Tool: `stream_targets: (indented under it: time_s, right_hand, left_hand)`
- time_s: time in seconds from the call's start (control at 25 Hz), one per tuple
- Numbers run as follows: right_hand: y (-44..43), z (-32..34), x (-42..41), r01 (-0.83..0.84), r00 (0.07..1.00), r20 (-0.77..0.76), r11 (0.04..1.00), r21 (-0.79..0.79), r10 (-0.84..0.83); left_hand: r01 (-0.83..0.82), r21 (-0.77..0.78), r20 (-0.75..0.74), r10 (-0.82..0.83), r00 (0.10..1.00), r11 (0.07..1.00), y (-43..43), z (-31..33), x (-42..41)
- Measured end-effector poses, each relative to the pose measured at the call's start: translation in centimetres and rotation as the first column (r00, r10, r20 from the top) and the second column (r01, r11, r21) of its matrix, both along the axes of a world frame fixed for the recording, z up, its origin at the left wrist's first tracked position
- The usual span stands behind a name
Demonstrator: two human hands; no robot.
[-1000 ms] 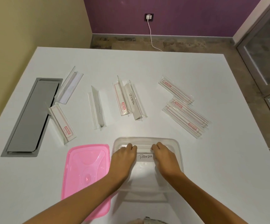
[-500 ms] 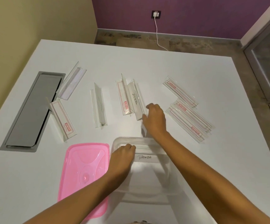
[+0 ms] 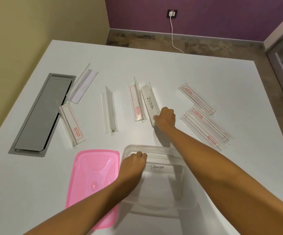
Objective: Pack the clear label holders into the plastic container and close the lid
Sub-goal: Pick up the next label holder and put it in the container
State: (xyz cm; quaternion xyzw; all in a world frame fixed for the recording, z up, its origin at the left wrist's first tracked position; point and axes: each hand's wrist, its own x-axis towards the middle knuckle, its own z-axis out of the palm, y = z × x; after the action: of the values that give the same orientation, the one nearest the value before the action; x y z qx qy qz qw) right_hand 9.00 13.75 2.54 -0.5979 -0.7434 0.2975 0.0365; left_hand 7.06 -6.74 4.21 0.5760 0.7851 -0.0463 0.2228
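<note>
— White tabletop (image 3: 171,65) fills most of the view, doesn't it?

— Yes, and a long grey hatch (image 3: 40,114) is set flush into it on the left side.

— Where is the plastic container (image 3: 188,200)?

— At the near edge, clear and open. Its pink lid (image 3: 93,175) lies flat on the table just to its left, touching or nearly touching the container's wall.

— Anything inside?

— One clear label holder marked PANDA (image 3: 161,167) lies across the far part of the container. The left hand (image 3: 134,160) rests on its left end, fingers curled down together on it.

— And the right hand (image 3: 165,118)?

— It reaches past the container's far rim and is closed on the near end of the holder marked ZEBRA (image 3: 150,100), which lies on the table, pointing away from the person.

— What else is waiting on the table?

— Just left of ZEBRA a red-printed holder (image 3: 135,102) lies alongside it, close enough that I cannot tell whether they touch. Further left is a holder with faint writing (image 3: 111,111), then another red-printed one (image 3: 73,124) beside the hatch, and a blank one (image 3: 83,85) angled above it. To the right are flat packs: a pair overlapping (image 3: 207,128) near the forearm, and a single one (image 3: 196,97) beyond them.

— Smallest things?

— A wall socket (image 3: 172,13) with a white cable (image 3: 173,36) running down to the floor.
</note>
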Motion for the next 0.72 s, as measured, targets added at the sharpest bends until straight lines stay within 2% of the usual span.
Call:
stream_targets:
  time_s: [0.12, 0.24, 0.32, 0.4, 0.48, 0.56, 0.72]
  right_hand:
    - [1.3, 0.7, 0.7, 0.173, 0.984, -0.039, 0.981, -0.084, -0.176]
    - [2.3, 1.2, 1.9, 0.335, 0.937, -0.026, 0.917, -0.215, -0.349]
    - [2.3, 1.4, 3.3, 0.395, 0.9, -0.062, 0.868, -0.301, -0.431]
    - [2.0, 2.0, 4.7, 0.39, 0.862, -0.168, 0.837, -0.383, -0.479]
    - [1.5, 3.0, 6.1, 0.325, 0.838, -0.32, 0.875, -0.358, -0.442]
    - [0.5, 4.9, 7.4, 0.234, 0.849, -0.408, 0.932, -0.277, -0.335]
    - [-2.3, 8.5, 10.4, 0.063, 0.892, -0.439, 0.991, -0.115, -0.107]
  left_hand:
    - [0.0, 0.015, 0.022, -0.001, 1.0, 1.0, -0.2, 0.1, 0.0]
    - [-0.007, 0.051, 0.064, 0.004, 0.998, 0.999, -0.5, 0.5, -0.1]
    - [-0.033, 0.128, 0.108, 0.019, 0.994, 0.991, -0.7, 1.1, -0.1]
    - [-0.085, 0.248, 0.161, 0.045, 0.986, 0.965, -0.7, 2.0, -0.3]
    - [-0.151, 0.38, 0.234, 0.063, 0.97, 0.913, -0.5, 3.0, -1.0]
    - [-0.23, 0.495, 0.325, 0.067, 0.943, 0.838, -0.3, 3.9, -1.8]
    - [-0.377, 0.623, 0.473, 0.054, 0.879, 0.685, 0.5, 5.7, -4.1]
